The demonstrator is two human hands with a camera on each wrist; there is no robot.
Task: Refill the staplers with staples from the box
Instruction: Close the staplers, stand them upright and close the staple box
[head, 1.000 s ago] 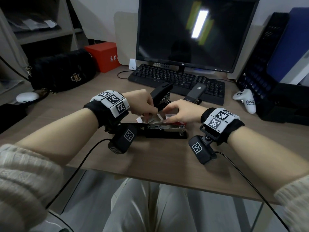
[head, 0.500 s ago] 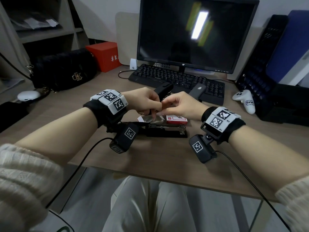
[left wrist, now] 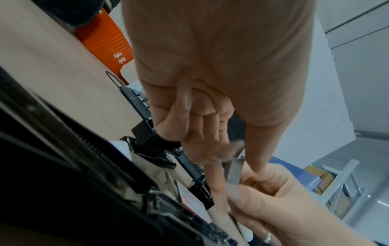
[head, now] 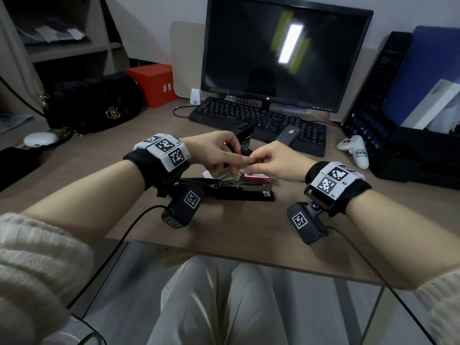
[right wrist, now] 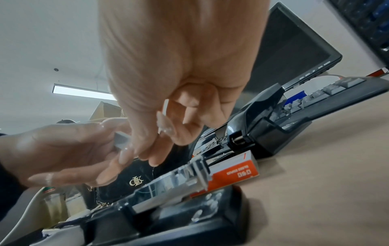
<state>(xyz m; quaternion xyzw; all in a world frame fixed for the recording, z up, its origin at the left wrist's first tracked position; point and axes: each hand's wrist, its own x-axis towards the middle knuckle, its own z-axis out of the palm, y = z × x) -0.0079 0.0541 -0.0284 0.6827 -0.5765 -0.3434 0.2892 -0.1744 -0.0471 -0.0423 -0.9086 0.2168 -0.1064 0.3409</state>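
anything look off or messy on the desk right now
Nothing looks spilled or damaged. The stapler nearest the person lies opened flat with its metal track bared, which suits refilling. Both hands meet above it, left hand and right hand pinching a staple strip. The red staple box lies just behind.

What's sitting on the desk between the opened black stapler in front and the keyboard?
In the head view, the red-and-white staple box and a second black stapler lie between opened stapler and black keyboard.
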